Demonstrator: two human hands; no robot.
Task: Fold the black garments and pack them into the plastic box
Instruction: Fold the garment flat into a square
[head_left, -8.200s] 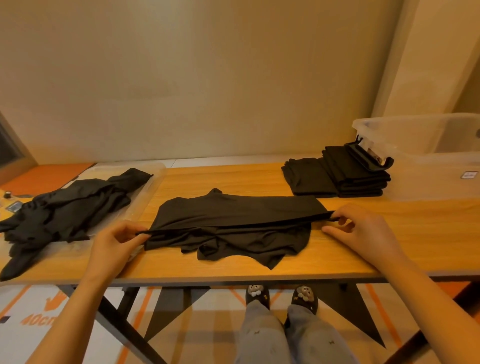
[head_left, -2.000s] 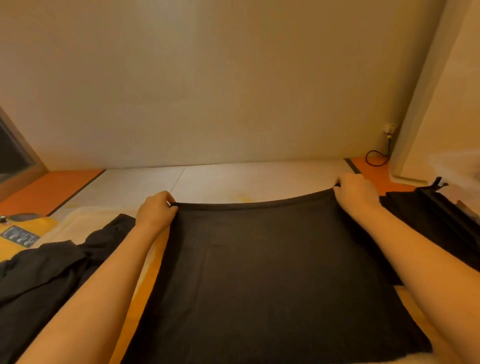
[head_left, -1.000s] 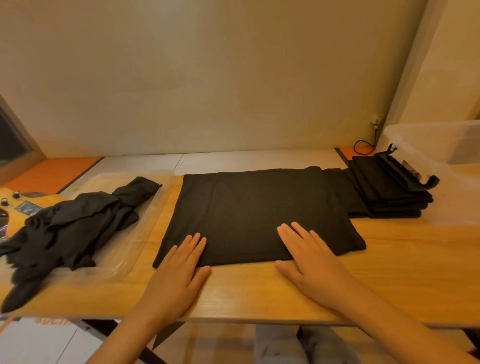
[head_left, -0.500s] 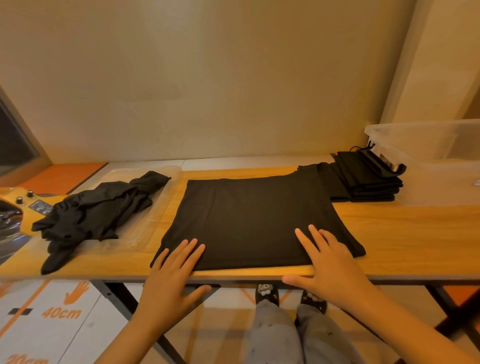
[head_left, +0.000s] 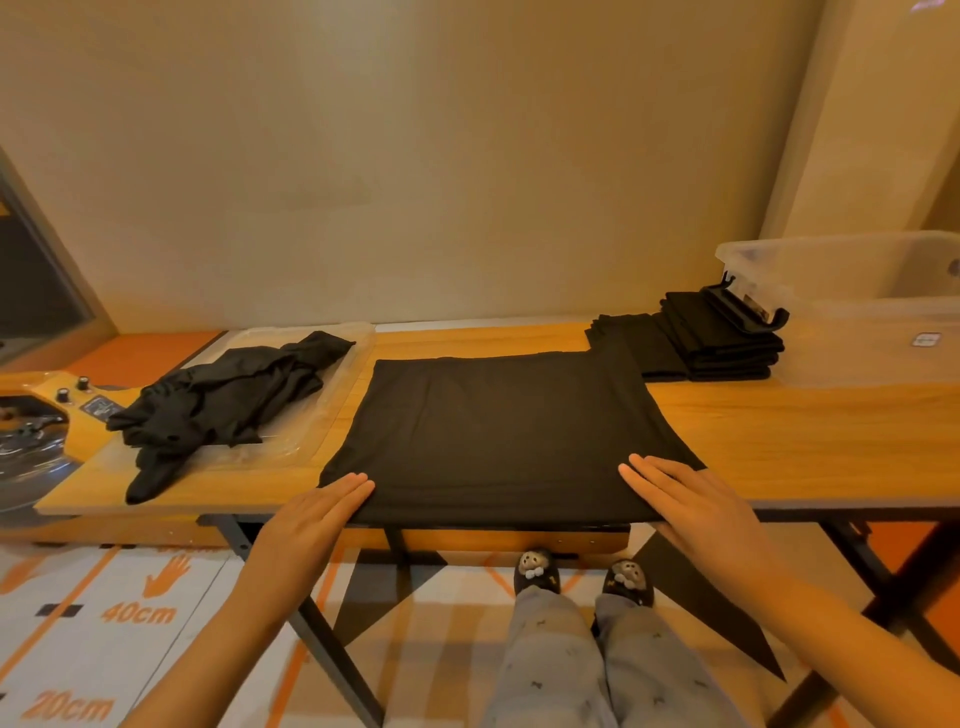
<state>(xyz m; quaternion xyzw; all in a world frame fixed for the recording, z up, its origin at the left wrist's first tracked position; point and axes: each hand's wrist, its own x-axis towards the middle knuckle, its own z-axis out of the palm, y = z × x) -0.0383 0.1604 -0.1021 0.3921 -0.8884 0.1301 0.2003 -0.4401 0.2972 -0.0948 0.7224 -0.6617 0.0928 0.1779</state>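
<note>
Now left hand (head_left: 306, 525), right hand (head_left: 691, 499) flat on spread garment (head_left: 498, 431); crumpled garments (head_left: 223, 400) in tray (head_left: 317, 421); stack (head_left: 717, 348) beside plastic box (head_left: 857, 338).

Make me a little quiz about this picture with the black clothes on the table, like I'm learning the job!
1. True or false: the left hand and right hand are bunched into fists on the spread garment.
2. Where is the folded stack? A) inside the plastic box B) on the table beside the box C) on the floor
3. Fill in: the crumpled pile lies to the ____ of the spread garment.

Key: 1 false, both hands lie flat with straight fingers at its near corners. 2 B. 3 left.
</note>
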